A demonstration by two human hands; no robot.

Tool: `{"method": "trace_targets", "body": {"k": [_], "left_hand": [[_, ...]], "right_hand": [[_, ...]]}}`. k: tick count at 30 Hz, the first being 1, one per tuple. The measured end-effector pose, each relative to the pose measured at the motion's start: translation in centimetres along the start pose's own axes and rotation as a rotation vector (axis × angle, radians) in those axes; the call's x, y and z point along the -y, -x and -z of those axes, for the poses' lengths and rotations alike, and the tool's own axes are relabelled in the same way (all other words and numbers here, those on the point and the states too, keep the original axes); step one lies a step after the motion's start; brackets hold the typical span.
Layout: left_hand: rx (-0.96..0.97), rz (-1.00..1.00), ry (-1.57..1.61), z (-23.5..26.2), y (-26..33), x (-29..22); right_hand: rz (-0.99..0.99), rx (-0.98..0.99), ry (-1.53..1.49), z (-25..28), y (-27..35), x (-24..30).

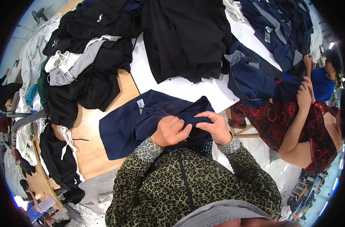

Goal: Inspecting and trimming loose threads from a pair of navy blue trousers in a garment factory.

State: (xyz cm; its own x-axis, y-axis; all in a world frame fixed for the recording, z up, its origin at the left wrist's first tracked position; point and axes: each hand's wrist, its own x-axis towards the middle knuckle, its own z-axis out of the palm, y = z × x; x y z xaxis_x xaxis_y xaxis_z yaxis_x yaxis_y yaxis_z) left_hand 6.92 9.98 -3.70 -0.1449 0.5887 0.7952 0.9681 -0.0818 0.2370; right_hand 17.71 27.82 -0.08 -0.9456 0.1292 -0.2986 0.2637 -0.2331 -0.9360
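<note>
A navy blue garment point(121, 123) with a drawstring and a small white label lies over the near edge of the wooden table, in front of my body. My right hand point(216, 128) pinches a folded edge of it between thumb and fingers. Close beside, my left hand point(168, 131) is curled closed against the same cloth, its thumb pointing toward the pinched edge. What sits inside the left fist is hidden; a tiny pale glint shows under its thumb. The drawstring runs across the cloth to the left of that hand.
Black garments point(184, 38) are heaped on the white board point(142, 64) ahead. More black clothes point(93, 87) and a grey piece point(83, 60) lie on the wooden table point(93, 159) at left. At right, a co-worker in a red-and-black patterned garment point(271, 121) handles navy cloth point(252, 81).
</note>
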Motion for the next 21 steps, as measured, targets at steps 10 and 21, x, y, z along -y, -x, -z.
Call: {"method": "trace_targets", "body": {"k": [10, 21], "left_hand": [[0.008, 0.192, 0.095, -0.2, 0.9, 0.1], [0.23, 0.688, 0.435, 1.3, -3.4, -0.5]], "right_hand": [[0.129, -0.034, 0.232, -0.4, -0.3, -1.5], [0.404, 0.004, 0.659, 0.5, -1.0, 0.0]]}}
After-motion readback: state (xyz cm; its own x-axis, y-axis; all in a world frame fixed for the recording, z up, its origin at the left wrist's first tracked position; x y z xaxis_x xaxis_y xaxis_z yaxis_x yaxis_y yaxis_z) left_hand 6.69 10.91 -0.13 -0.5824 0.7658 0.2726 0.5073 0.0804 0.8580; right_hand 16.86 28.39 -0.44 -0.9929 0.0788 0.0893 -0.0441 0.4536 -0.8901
